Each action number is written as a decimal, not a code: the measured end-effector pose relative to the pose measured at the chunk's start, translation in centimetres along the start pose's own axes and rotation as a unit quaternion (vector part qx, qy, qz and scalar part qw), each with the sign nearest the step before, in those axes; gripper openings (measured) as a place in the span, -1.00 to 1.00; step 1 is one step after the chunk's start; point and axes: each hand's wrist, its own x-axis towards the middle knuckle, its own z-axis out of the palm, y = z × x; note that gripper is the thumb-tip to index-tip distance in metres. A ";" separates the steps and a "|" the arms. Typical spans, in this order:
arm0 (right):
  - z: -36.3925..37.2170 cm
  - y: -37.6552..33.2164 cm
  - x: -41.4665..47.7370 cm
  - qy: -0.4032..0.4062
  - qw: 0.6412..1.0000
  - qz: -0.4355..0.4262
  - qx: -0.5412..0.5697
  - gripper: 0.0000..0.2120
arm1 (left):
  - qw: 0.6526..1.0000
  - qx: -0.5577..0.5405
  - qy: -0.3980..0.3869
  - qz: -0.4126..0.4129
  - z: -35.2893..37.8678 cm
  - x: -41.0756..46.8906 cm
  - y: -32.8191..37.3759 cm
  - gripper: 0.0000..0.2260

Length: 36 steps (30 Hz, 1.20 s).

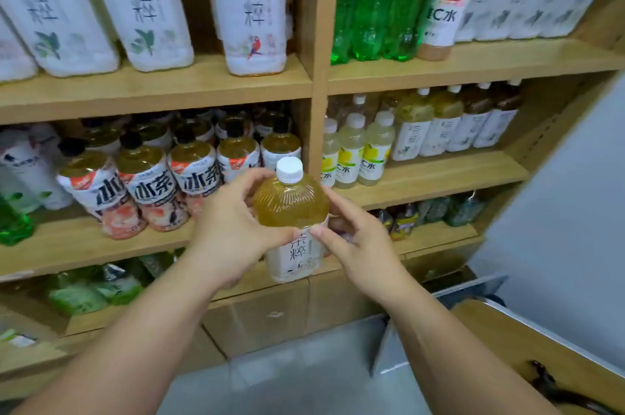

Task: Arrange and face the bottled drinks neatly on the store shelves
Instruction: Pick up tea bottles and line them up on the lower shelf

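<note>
I hold a tea bottle [291,208] with amber liquid, a white cap and a white label upright in front of the wooden shelves. My left hand [233,228] grips its left side and my right hand [351,238] its right side, both thumbs on the label's upper edge. Behind it, the middle shelf [84,245] carries black-capped iced tea bottles [148,184]. To the right stand pale yellow lemon drinks [351,150] and white-labelled tea bottles [453,123].
The top shelf [169,86] holds large white-labelled tea bottles [253,11], green soda bottles [368,1] and a pink drink bottle [446,5]. Green bottles [88,289] lie on the lower shelf. A grey wall [558,211] and a wooden counter [541,347] stand at right.
</note>
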 end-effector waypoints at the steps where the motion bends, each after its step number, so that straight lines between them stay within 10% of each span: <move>1: -2.0 0.4 -0.8 0.013 1.000 0.004 -0.001 -0.39 | 1.000 -0.002 -0.010 0.006 2.0 -0.1 0.9 -0.30; 15: -18.3 5.4 -4.5 0.172 0.982 0.070 -0.028 -0.47 | 0.990 -0.003 -0.135 0.051 20.8 5.6 7.3 -0.28; 36: -30.5 13.6 12.6 0.220 0.948 0.199 -0.112 -0.43 | 0.980 -0.005 -0.193 0.053 38.1 26.2 7.1 -0.29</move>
